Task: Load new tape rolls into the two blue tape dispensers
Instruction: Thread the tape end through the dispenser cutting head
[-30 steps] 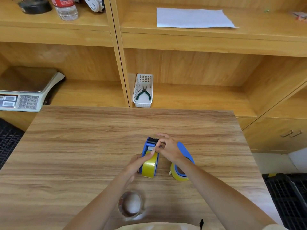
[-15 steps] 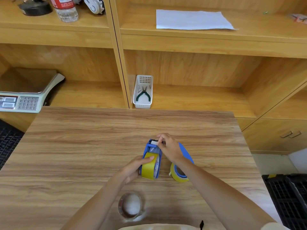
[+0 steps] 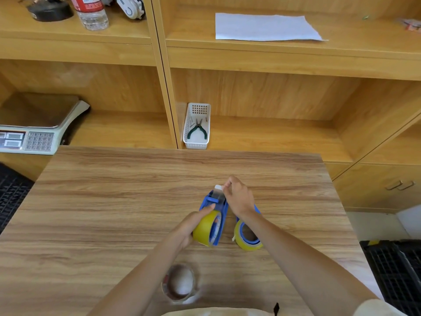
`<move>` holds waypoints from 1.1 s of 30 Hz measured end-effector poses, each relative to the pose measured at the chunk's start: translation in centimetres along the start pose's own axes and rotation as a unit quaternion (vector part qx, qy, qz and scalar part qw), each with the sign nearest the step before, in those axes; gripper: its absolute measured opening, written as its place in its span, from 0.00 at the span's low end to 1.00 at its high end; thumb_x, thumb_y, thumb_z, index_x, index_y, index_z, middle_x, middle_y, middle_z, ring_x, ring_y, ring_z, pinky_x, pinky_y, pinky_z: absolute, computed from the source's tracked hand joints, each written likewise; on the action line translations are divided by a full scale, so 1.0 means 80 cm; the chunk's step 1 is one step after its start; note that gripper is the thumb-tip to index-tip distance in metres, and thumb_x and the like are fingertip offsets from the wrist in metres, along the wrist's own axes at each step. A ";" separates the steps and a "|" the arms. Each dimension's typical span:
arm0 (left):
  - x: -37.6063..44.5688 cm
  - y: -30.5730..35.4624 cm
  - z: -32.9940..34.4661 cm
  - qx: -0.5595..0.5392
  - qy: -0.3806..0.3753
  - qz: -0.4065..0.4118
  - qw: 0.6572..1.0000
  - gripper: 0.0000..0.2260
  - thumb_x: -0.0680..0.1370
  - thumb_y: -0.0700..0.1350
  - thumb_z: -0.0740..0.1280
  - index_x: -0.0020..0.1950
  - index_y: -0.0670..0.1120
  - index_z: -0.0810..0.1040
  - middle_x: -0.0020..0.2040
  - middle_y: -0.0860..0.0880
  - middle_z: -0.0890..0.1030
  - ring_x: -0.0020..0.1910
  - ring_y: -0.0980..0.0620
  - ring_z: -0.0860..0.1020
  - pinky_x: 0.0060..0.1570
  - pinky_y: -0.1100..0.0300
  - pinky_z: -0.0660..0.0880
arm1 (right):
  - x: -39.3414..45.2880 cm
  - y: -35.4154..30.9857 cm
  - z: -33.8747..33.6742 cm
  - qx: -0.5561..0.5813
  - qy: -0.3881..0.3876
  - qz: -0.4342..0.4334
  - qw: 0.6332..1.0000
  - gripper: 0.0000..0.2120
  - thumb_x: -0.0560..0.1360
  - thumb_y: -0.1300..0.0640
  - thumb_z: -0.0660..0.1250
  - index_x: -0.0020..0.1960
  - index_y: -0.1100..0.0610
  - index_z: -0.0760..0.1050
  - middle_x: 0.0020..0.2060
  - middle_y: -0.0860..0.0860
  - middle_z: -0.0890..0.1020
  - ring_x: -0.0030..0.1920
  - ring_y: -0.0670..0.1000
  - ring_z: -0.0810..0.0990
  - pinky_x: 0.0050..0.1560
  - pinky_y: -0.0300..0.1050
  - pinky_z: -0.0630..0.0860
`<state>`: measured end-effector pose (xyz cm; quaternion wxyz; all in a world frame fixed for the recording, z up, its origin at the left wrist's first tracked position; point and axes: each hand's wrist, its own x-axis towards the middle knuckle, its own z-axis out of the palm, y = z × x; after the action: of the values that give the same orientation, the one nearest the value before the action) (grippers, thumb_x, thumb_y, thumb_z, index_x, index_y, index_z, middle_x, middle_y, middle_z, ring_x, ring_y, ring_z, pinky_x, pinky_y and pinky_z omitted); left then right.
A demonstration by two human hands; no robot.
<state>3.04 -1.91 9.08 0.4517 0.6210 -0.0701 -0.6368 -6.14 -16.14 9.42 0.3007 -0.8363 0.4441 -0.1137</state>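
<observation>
A blue tape dispenser (image 3: pixel 217 205) lies on the wooden table (image 3: pixel 114 201) with a yellow tape roll (image 3: pixel 205 228) seated in it. My left hand (image 3: pixel 193 223) grips that roll and the dispenser's near end. My right hand (image 3: pixel 239 197) pinches the tape's white free end (image 3: pixel 218 187) at the dispenser's far end. A second blue dispenser with a yellow roll (image 3: pixel 247 239) lies just to the right, partly hidden under my right forearm. A clear, nearly used-up roll (image 3: pixel 180 285) lies near the table's front edge.
A shelf unit stands behind the table. It holds a white basket (image 3: pixel 197 126) with pliers, a weighing scale (image 3: pixel 34 131), a water bottle (image 3: pixel 92 12) and a sheet of paper (image 3: pixel 264 27). Black crates sit on the floor at both sides.
My right hand has drawn the tape's end away from me, past the dispenser's far end. My left hand has slid further onto the yellow roll.
</observation>
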 end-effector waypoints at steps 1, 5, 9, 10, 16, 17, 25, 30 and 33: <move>-0.002 0.001 0.001 0.010 -0.007 0.006 1.000 0.23 0.70 0.59 0.74 0.56 0.44 0.84 0.53 0.42 0.86 0.54 0.43 0.83 0.59 0.47 0.77 | 0.003 0.001 -0.002 -0.002 0.000 0.008 1.000 0.05 0.79 0.55 0.60 0.45 0.55 0.69 0.41 0.51 0.81 0.39 0.56 0.80 0.36 0.47 0.72; -0.009 -0.005 -0.014 0.042 -0.103 0.043 0.993 0.24 0.67 0.55 0.77 0.60 0.48 0.82 0.58 0.44 0.84 0.58 0.45 0.81 0.62 0.46 0.75 | 0.019 0.007 -0.022 0.012 0.006 0.054 0.998 0.05 0.80 0.57 0.58 0.47 0.56 0.69 0.42 0.54 0.81 0.39 0.58 0.79 0.36 0.47 0.70; -0.016 -0.015 -0.022 0.035 -0.178 0.074 0.981 0.26 0.71 0.45 0.76 0.67 0.47 0.76 0.63 0.44 0.81 0.62 0.43 0.78 0.62 0.47 0.74 | 0.032 0.010 -0.032 0.026 -0.012 0.071 0.997 0.05 0.80 0.56 0.58 0.47 0.55 0.68 0.40 0.56 0.82 0.38 0.59 0.80 0.34 0.49 0.72; -0.018 -0.014 -0.021 0.033 -0.182 0.075 0.980 0.26 0.70 0.45 0.75 0.67 0.47 0.76 0.63 0.43 0.81 0.62 0.43 0.78 0.61 0.47 0.74 | 0.033 0.009 -0.032 0.031 -0.018 0.071 0.997 0.05 0.80 0.55 0.58 0.46 0.55 0.68 0.40 0.57 0.82 0.38 0.59 0.81 0.35 0.50 0.73; -0.021 -0.004 -0.008 -0.028 -0.112 0.024 0.993 0.18 0.72 0.58 0.72 0.54 0.46 0.84 0.59 0.43 0.83 0.59 0.44 0.79 0.65 0.43 0.72 | 0.034 0.005 -0.032 0.041 -0.025 0.066 0.997 0.06 0.80 0.55 0.58 0.46 0.56 0.69 0.38 0.57 0.82 0.37 0.58 0.81 0.37 0.53 0.78; -0.022 -0.002 -0.006 -0.022 -0.102 0.022 0.994 0.18 0.73 0.58 0.71 0.53 0.45 0.84 0.59 0.42 0.83 0.58 0.44 0.80 0.64 0.44 0.74 | 0.034 0.005 -0.032 0.041 -0.026 0.064 0.997 0.06 0.80 0.56 0.58 0.46 0.56 0.69 0.38 0.57 0.82 0.37 0.58 0.81 0.37 0.53 0.78; -0.033 -0.001 -0.010 0.002 -0.092 0.058 0.994 0.16 0.65 0.53 0.76 0.50 0.48 0.85 0.54 0.44 0.84 0.54 0.45 0.81 0.55 0.46 0.75 | 0.042 0.005 -0.041 0.099 -0.081 0.143 0.981 0.07 0.78 0.59 0.62 0.42 0.57 0.69 0.37 0.52 0.79 0.36 0.52 0.79 0.38 0.46 0.73; -0.036 -0.003 -0.009 0.000 -0.054 0.086 0.995 0.15 0.63 0.55 0.75 0.46 0.52 0.85 0.50 0.47 0.85 0.50 0.48 0.82 0.51 0.48 0.75 | 0.032 0.011 -0.045 0.303 -0.194 0.331 0.873 0.09 0.79 0.59 0.63 0.40 0.58 0.73 0.28 0.52 0.78 0.21 0.44 0.73 0.25 0.38 0.70; -0.039 0.000 -0.003 0.004 -0.034 0.108 0.994 0.21 0.59 0.55 0.75 0.49 0.51 0.83 0.46 0.51 0.87 0.47 0.52 0.83 0.49 0.53 0.77 | 0.021 0.016 -0.033 0.419 -0.245 0.403 0.776 0.10 0.79 0.56 0.62 0.39 0.57 0.74 0.30 0.51 0.80 0.32 0.48 0.78 0.31 0.40 0.76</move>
<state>2.69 0.26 11.33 0.5129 0.5895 -0.1545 -0.6046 -7.21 -19.11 10.59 0.7384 -0.3717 0.5603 0.0517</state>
